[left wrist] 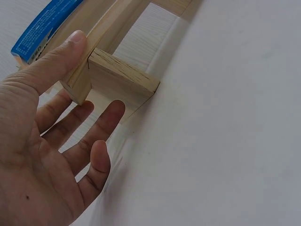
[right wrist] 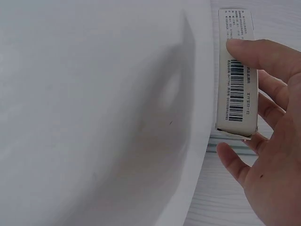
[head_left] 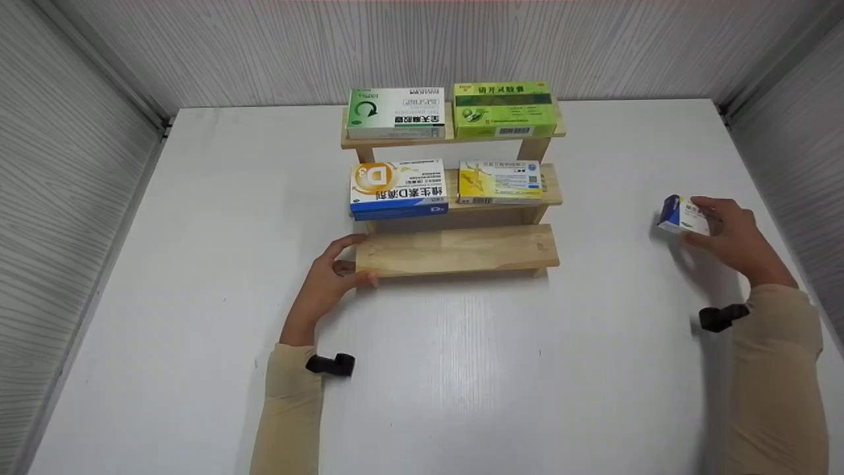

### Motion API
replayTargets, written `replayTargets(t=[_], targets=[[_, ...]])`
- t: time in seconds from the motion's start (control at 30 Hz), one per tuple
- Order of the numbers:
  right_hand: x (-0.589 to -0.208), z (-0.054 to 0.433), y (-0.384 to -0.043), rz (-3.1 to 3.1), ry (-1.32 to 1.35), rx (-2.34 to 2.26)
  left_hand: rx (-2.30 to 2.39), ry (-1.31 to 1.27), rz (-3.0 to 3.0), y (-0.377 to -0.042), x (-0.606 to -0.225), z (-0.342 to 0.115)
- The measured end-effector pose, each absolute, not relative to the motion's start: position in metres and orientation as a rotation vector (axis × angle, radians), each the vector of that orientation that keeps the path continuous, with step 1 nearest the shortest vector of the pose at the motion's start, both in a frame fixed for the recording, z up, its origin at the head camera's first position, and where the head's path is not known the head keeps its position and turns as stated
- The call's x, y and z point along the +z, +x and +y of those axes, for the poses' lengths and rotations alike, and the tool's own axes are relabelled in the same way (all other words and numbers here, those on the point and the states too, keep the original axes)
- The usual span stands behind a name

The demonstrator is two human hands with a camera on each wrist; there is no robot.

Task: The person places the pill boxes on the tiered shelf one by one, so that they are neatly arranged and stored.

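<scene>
My right hand (head_left: pixel 740 239) pinches a small blue-and-white medicine box (head_left: pixel 674 216) between thumb and fingers, off to the right of the rack. In the right wrist view a barcode shows on the narrow side of the box (right wrist: pixel 237 89), under the thumb. At the left end of the three-step wooden rack (head_left: pixel 455 251), my left hand (head_left: pixel 323 280) grips the lowest step. The left wrist view has the thumb (left wrist: pixel 70 47) on the board and the other fingers spread at its end, beside the leg.
On the top step lie a white-and-green box (head_left: pixel 395 113) and a green box (head_left: pixel 505 109). The middle step bears a white, orange and blue vitamin D box (head_left: pixel 399 188) and a yellow-and-white box (head_left: pixel 499 181). Wood-grain panels (head_left: pixel 422 49) enclose the white table (head_left: pixel 428 396) at the back and sides.
</scene>
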State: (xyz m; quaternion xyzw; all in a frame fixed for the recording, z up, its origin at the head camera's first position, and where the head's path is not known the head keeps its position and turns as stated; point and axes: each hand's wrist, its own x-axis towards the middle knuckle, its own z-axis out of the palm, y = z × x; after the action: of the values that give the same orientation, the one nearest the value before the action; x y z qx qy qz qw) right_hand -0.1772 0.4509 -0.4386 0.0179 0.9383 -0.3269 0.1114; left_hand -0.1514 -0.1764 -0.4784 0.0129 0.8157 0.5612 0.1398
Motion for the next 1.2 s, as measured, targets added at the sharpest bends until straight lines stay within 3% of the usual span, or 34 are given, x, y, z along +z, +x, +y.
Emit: replayTargets(t=[0.5,0.77,1.2], targets=[[-0.410,0.399,-0.159,2.840,-0.265,-0.965,1.596,0.007,2.334,-0.152,-0.475,-0.175],[-0.400,0.348,-0.150,2.907,-0.569,-0.933,1.571,0.006,2.357,-0.152,-0.475,-0.176],[-0.397,0.260,-0.137,2.783,-0.774,-1.008,1.606,0.022,2.348,-0.153,-0.478,-0.177]])
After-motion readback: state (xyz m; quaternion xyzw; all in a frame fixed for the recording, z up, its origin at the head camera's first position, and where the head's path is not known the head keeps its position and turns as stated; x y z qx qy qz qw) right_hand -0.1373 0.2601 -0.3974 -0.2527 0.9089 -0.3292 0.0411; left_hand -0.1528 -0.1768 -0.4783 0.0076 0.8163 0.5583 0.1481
